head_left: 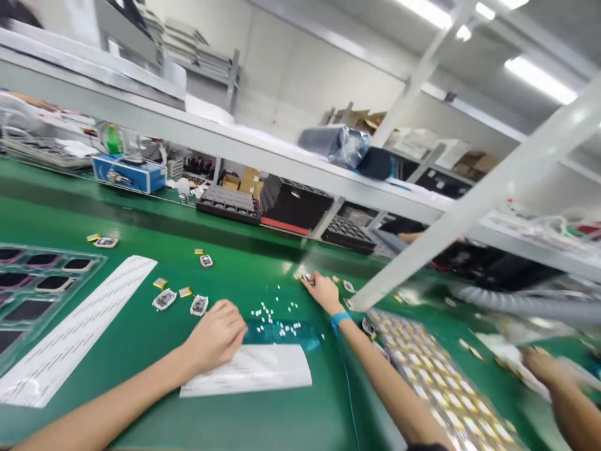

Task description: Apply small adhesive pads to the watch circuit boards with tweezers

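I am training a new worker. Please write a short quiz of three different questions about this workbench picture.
1. True or false: the left hand rests on a white sheet.
2. Which wrist wears a blue band? A) left B) right C) neither
3. Fill in: the right hand reaches to a small part on the ____ mat.

Key
1. True; the hand lies on the sheet's upper left edge.
2. B.
3. Green. Tiny white pieces are scattered between the two hands.
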Action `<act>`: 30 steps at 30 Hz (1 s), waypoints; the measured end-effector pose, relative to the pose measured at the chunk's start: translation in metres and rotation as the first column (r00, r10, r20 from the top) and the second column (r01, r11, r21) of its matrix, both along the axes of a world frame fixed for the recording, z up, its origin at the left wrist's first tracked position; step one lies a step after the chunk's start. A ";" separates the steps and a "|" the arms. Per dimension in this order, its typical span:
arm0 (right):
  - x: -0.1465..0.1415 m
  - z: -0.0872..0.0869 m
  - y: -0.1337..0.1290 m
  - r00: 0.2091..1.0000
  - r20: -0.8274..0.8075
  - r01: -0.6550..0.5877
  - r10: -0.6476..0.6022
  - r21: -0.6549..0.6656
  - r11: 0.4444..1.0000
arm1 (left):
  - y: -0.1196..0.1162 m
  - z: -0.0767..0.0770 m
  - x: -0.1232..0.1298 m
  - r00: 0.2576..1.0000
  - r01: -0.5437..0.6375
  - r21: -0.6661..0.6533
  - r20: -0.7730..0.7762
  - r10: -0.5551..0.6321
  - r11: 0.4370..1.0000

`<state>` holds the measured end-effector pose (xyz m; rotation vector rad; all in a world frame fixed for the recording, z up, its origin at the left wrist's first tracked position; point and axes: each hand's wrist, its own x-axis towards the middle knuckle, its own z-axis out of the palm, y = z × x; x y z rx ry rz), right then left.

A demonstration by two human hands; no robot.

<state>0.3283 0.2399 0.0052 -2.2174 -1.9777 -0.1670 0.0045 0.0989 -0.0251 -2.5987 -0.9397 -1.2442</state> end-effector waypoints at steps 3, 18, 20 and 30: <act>-0.003 -0.008 0.012 0.997 0.008 -0.075 0.075 0.056 0.996 | -0.003 -0.005 0.007 1.000 0.005 0.029 0.031 -0.006 1.000; -0.093 -0.005 -0.132 0.402 0.171 -0.804 0.899 0.536 0.257 | -0.019 0.015 0.012 0.697 0.584 -0.608 0.715 0.052 0.537; -0.099 -0.007 -0.140 0.349 0.138 -0.803 0.927 0.554 0.220 | -0.021 0.011 0.019 0.644 0.689 -0.624 0.761 0.085 0.369; -0.095 -0.021 -0.146 0.435 -0.151 -0.727 0.888 0.523 0.445 | -0.025 0.014 0.020 0.662 0.669 -0.706 0.709 0.243 0.234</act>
